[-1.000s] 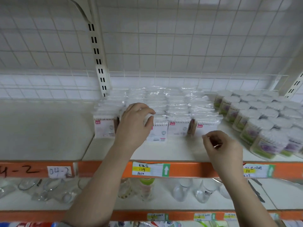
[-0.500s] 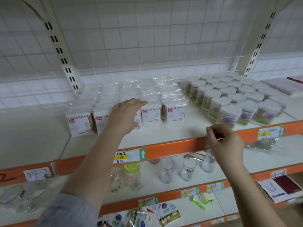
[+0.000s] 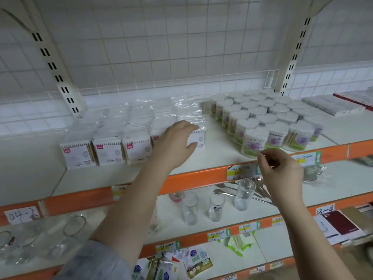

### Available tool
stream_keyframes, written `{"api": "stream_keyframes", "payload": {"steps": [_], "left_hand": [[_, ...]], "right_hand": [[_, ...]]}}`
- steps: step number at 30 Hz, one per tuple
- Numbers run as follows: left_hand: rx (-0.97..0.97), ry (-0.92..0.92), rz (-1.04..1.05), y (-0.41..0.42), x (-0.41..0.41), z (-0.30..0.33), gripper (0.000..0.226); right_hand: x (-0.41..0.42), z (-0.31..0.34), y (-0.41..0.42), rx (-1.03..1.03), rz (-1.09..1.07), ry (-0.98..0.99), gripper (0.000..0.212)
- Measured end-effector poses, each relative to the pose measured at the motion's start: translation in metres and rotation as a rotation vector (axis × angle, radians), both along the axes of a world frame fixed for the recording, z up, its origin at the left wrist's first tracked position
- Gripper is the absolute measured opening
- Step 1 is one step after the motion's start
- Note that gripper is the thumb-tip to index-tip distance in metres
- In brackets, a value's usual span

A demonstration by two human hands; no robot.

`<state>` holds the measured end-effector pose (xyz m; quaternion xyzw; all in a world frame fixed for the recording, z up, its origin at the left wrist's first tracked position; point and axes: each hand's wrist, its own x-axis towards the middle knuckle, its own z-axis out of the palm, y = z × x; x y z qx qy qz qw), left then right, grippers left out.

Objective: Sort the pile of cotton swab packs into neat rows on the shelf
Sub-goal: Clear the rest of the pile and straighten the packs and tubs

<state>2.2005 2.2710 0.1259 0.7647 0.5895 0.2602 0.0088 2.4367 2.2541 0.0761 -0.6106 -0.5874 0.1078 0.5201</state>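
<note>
Plastic-wrapped cotton swab packs (image 3: 105, 150) stood in rows running from the shelf (image 3: 212, 160) front edge to its back, labels forward so each row read cleanly. The left hand (image 3: 173, 144) rested on the rightmost front pack (image 3: 198, 139), fingers loosely curved over it, likely squaring it. The right hand (image 3: 279, 168) hovered by the front edge, fingertips pinched narrow; what they held, I cannot tell.

The left hand (image 3: 173, 145) has slid right along the front swab packs (image 3: 196, 138).
</note>
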Motion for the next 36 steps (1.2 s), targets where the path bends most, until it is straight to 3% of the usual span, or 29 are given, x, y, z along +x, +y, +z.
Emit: {"api": "stream_keyframes", "payload": {"steps": [7,13,19,25,29,32,36], "left_hand": [[0.007,-0.322,0.129,0.011,0.090,-0.020,0.042],[-0.018,-0.568,0.263,0.015,0.169,-0.032,0.058],[-0.121,-0.665,0.339,0.025,0.204,-0.046,0.088],[-0.059,-0.674,0.391,0.036,0.207,-0.056,0.098],[-0.072,-0.721,0.365,0.049,0.198,-0.059,0.102],[-0.132,-0.760,0.329,0.053,0.191,-0.056,0.107],[-0.210,-0.822,0.259,0.055,0.184,-0.053,0.088]], "right_hand": [[0.070,0.018,0.043,0.097,0.129,-0.088,0.003],[0.141,0.039,0.089,0.131,0.263,-0.175,0.009],[0.165,0.048,0.137,0.064,0.331,-0.273,0.018],[0.138,0.063,0.156,0.038,0.446,-0.382,0.027],[0.108,0.080,0.175,-0.096,0.629,-0.565,0.042],[0.091,0.087,0.194,-0.236,0.794,-0.854,0.053],[0.082,0.090,0.210,-0.362,0.952,-0.997,0.056]]}}
